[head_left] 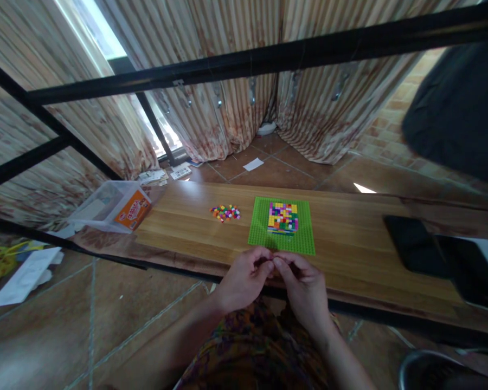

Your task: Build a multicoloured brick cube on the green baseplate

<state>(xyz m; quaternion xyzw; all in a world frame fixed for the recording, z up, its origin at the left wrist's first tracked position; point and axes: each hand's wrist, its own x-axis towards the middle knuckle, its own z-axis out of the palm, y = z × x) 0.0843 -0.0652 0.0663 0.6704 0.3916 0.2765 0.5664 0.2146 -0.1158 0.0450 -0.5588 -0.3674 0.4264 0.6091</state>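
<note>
My left hand (244,279) and my right hand (305,284) meet at the near edge of the wooden table (350,254), fingertips pinched together on something too small to make out. Just beyond them lies a green baseplate (260,235) with a square block of multicoloured small bricks (283,218) built on its far half. A small heap of loose coloured bricks (225,212) lies to the left of the plate.
A clear plastic box (106,206) with an orange carton stands at the table's left end. Two dark flat devices (415,244) lie at the right. Black frame bars cross overhead. Curtains hang behind, papers lie on the tiled floor.
</note>
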